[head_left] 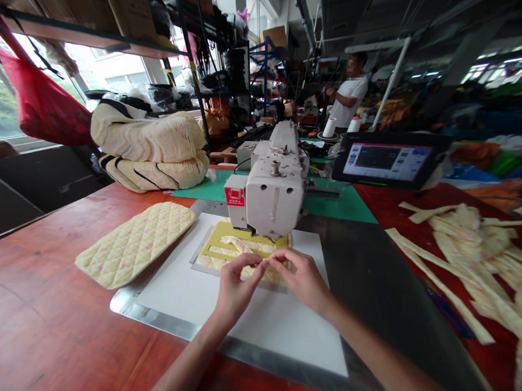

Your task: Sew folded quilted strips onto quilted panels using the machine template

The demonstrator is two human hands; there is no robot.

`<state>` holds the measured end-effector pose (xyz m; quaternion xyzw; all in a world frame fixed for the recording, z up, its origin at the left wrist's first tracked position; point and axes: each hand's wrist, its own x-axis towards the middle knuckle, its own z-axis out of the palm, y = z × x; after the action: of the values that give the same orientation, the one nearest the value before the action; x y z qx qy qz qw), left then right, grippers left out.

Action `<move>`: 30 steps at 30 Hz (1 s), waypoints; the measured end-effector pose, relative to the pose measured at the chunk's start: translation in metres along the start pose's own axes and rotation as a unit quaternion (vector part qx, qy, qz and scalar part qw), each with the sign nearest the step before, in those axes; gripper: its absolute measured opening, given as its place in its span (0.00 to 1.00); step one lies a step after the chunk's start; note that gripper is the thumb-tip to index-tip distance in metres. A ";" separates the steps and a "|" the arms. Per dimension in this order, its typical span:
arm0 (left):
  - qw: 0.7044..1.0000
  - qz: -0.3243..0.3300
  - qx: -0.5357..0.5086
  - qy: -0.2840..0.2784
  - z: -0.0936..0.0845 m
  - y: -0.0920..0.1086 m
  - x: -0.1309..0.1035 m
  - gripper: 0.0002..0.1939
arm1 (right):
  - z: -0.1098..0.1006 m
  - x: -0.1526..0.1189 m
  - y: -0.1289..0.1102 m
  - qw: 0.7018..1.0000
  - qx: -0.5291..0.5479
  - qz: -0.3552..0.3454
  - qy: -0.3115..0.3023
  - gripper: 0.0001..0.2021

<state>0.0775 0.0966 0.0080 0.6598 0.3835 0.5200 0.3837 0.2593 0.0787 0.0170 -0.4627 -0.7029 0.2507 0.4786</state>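
Note:
My left hand (240,279) and my right hand (300,274) meet just in front of the sewing machine head (275,189). Each pinches thumb against forefinger on a pale yellow fabric strip (236,242), whose other end lies over the yellow template (217,242). Most of the strip between the fingertips is hidden. Beneath the template shows yellow quilted fabric, on a white sheet (174,290) over a metal plate. To the left rests a quilted yellow pad (136,240) with rounded corners.
Stacked quilted pieces (152,145) stand at the back left, beside a hanging red bag (43,95). A screen (386,160) is behind on the right. Loose fabric strips (472,245) and blue-handled scissors (449,311) lie at the right. A person (349,95) stands in the background.

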 end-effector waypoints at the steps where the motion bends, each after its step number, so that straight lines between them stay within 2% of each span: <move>1: 1.000 0.010 0.015 0.000 0.002 -0.001 0.000 0.09 | -0.003 0.000 0.003 1.000 0.009 0.011 -0.004 0.07; 3: 0.997 0.052 0.049 -0.004 0.008 -0.001 0.002 0.07 | -0.012 0.002 0.015 0.998 0.039 0.043 -0.018 0.10; 6: 0.974 0.187 0.116 -0.045 0.021 -0.003 0.010 0.04 | -0.032 0.005 0.042 0.991 0.089 0.096 -0.012 0.17; 8: 0.932 0.293 0.189 -0.094 0.031 -0.007 0.017 0.05 | -0.045 0.007 0.062 0.988 0.094 0.117 0.029 0.21; 10: 0.873 0.379 0.272 -0.144 0.039 -0.013 0.024 0.06 | -0.055 0.007 0.078 0.986 0.079 0.128 0.076 0.23; 13: 0.791 0.458 0.358 -0.193 0.044 -0.021 0.032 0.08 | -0.061 0.005 0.089 0.984 0.057 0.128 0.110 0.23; 15: 0.761 0.479 0.386 -0.203 0.040 -0.023 0.035 0.09 | -0.060 0.003 0.088 0.985 0.042 0.124 0.115 0.20; 19: 0.740 0.478 0.431 -0.197 0.019 -0.022 0.041 0.11 | -0.056 0.001 0.082 0.987 0.022 0.115 0.107 0.13; 23: 0.715 0.481 0.471 -0.185 0.003 -0.024 0.050 0.12 | -0.056 0.002 0.082 0.988 0.014 0.111 0.110 0.12; 30: 0.702 0.469 0.493 -0.211 0.010 -0.031 0.058 0.14 | -0.055 0.002 0.082 0.988 0.000 0.106 0.113 0.12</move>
<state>0.0940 0.1602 0.0009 0.9416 0.1352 0.2171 -0.2188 0.3421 0.1122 -0.0242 -0.5602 -0.5912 0.2458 0.5255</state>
